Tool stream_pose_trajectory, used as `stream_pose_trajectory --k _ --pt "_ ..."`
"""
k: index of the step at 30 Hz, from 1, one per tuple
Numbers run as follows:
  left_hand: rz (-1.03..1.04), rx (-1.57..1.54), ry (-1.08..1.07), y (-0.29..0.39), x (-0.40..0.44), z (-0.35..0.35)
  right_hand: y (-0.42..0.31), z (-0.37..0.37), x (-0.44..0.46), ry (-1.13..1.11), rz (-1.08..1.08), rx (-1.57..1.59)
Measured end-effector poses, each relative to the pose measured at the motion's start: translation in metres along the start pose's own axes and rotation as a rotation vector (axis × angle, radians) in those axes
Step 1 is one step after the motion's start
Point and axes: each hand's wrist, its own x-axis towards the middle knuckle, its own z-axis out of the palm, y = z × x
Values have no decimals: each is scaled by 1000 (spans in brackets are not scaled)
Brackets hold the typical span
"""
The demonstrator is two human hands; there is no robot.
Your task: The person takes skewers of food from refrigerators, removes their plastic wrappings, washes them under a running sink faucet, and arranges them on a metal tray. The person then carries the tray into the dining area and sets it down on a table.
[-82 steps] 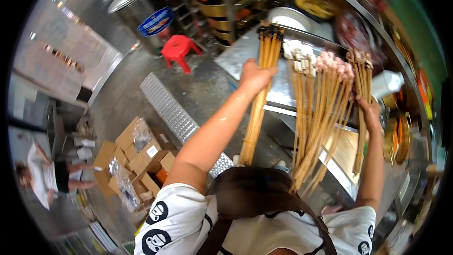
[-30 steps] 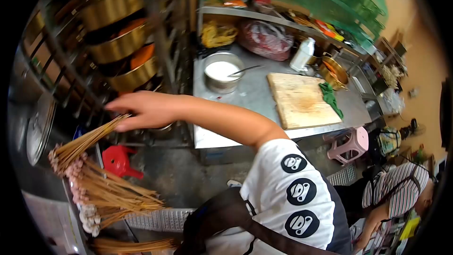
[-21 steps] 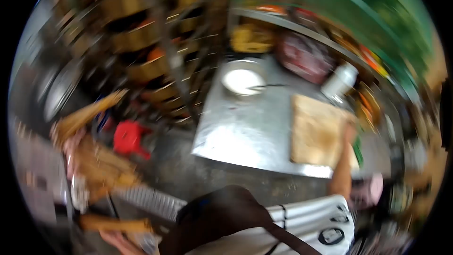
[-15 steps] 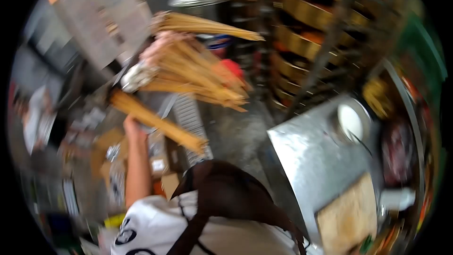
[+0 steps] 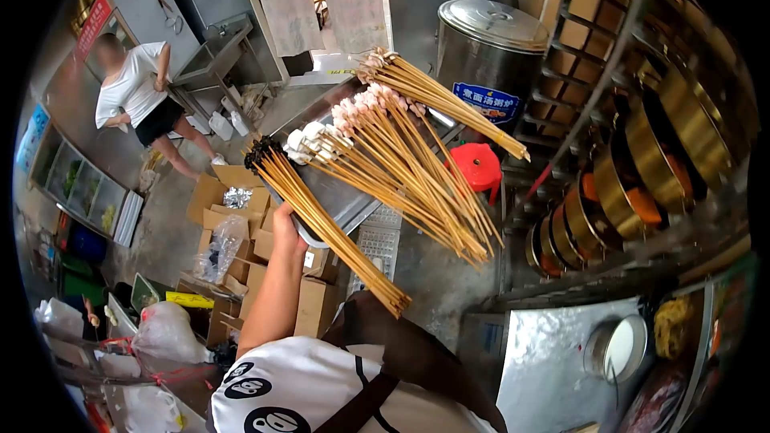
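Observation:
My left hand (image 5: 287,230) is closed on the near-left edge of a metal tray (image 5: 333,188), fingers partly hidden beneath it. Bundles of bamboo skewers lie across the tray, their bare sticks jutting past its rim toward me. Dark-tipped skewers (image 5: 321,223) are closest to the hand. Beside them come skewers with white pieces (image 5: 314,143), then skewers with pale pink pieces (image 5: 375,111). A further bundle of skewers (image 5: 449,103) lies at the far right end. My right hand is out of sight.
A red stool (image 5: 475,165) and a large lidded steel pot (image 5: 493,40) stand beyond the tray. Brass-coloured pots (image 5: 626,192) fill a rack on the right, above a metal worktop (image 5: 537,353). Cardboard boxes (image 5: 317,305) sit on the floor left. Another person (image 5: 144,84) stands farther back.
My view has swung leftward and steadied from blur; the tray of skewers now appears farther right in the picture. My left hand stays on the tray. The other person shows more fully.

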Motion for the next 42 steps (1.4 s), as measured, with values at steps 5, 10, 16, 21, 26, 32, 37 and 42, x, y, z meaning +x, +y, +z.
stream_pose_trajectory --k 5,10,16,21,26,32,37,42 --pt "-45 -62 98 -4 71 -11 -132 46 -42 -345 -186 62" --pt "-21 -76 80 18 177 -23 -241 207 -17 -734 132 799" --pt "61 -84 99 67 317 -48 -415 306 -31 -1090 607 776" --pt "202 -72 226 112 452 -42 -526 430 -23 -1369 576 574" --pt "206 -125 304 130 535 -52 -645 544 -28 -1606 454 528" --pt "325 -179 372 159 665 -31 -959 697 -67 -1853 591 560" --pt "329 -188 350 205 754 -3 -1209 834 -142 -2060 115 759" --pt "347 -147 432 224 858 -33 -1429 868 -248 -2017 -71 966"
